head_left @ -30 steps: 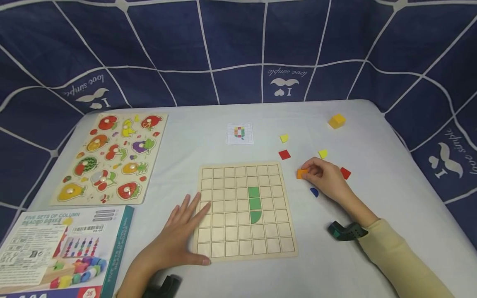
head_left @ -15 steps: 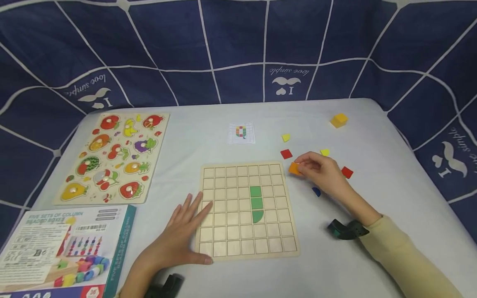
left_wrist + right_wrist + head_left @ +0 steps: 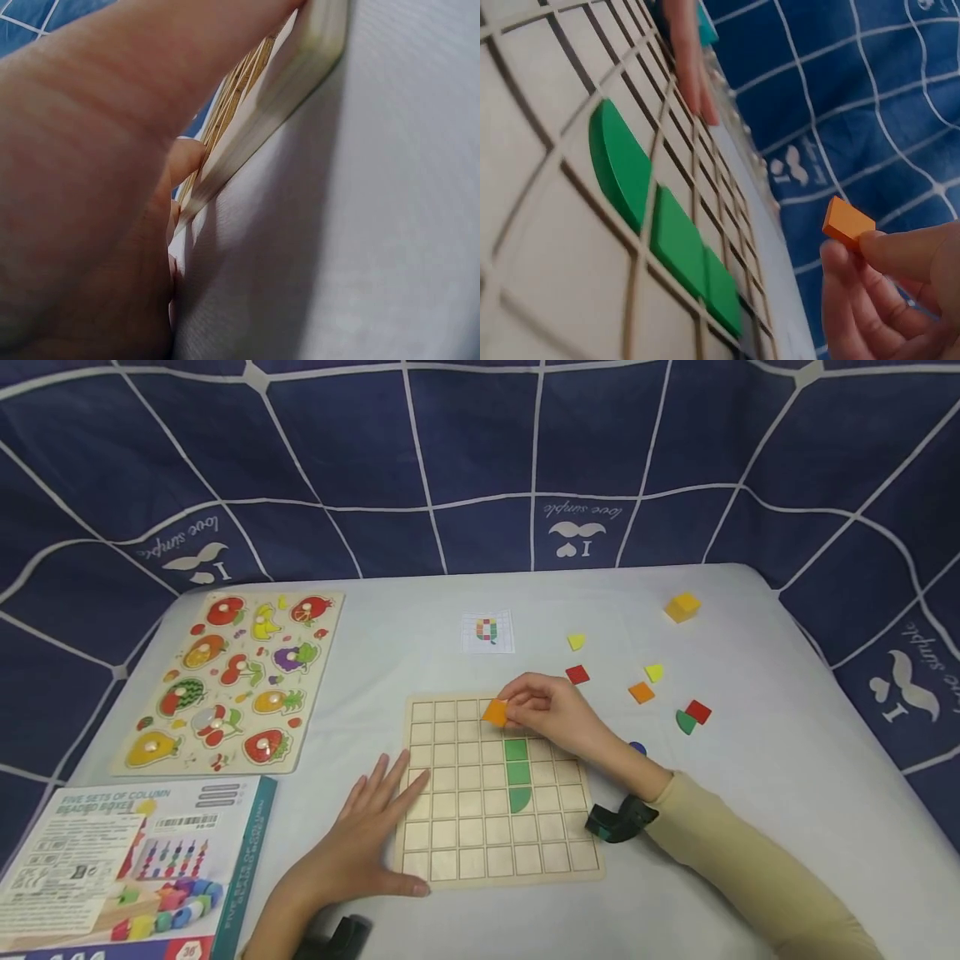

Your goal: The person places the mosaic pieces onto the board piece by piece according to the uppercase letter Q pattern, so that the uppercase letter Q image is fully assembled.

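My right hand (image 3: 551,710) pinches an orange square tile (image 3: 494,712) between thumb and fingers, over the upper rows of the wooden grid board (image 3: 450,836). In the right wrist view the orange tile (image 3: 848,223) is held by its edge, raised above the board. Two green square tiles (image 3: 517,772) and a green rounded tile (image 3: 519,799) sit in one column of cells. My left hand (image 3: 356,852) lies spread at the board's left edge, fingertips on its border and thumb at the lower corner. The left wrist view shows the board's side (image 3: 259,124) close by the hand.
Loose on the right lie red tiles (image 3: 577,674), yellow tiles (image 3: 576,642), an orange tile (image 3: 641,692), a green tile (image 3: 686,722) and a partly hidden blue piece (image 3: 637,748). Behind are a pattern card (image 3: 487,632) and yellow block (image 3: 682,607). A fruit puzzle (image 3: 281,727) and box (image 3: 243,860) stand left.
My right hand has carried the orange tile leftward from the loose pieces to over the board. Another orange tile and a green tile have come into view. My left hand stays put.
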Motion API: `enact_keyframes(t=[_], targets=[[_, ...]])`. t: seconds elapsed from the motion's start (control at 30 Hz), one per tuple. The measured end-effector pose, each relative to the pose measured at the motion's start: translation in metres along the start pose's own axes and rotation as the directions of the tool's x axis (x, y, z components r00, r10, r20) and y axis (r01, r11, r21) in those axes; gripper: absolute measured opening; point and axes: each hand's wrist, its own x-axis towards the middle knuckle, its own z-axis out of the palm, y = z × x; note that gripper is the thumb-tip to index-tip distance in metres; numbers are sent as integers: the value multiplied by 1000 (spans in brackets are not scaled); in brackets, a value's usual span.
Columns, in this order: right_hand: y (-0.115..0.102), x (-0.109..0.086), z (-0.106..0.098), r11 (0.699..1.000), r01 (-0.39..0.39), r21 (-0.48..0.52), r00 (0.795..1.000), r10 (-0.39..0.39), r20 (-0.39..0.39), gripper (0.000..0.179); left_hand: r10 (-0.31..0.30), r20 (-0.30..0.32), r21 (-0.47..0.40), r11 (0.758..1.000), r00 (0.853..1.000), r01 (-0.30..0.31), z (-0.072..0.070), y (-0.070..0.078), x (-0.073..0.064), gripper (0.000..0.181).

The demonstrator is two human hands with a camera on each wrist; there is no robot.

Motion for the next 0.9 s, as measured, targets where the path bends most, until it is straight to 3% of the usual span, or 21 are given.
enact_keyframes(t=[0.3,0.57,0.9], targets=[[13,12,31,980,89,-177,994,-76,79,10,16,5,-1,1000,1000,-16,-1,2,2,124],[16,11,40,927,170,-336,982,-133,132,13,-5,6,-3,1000,1000,5,-2,2,2,125],[11,9,43,895,193,-402,977,-139,161,11,-6,10,-4,1000,1000,6,-2,1,1,125]])
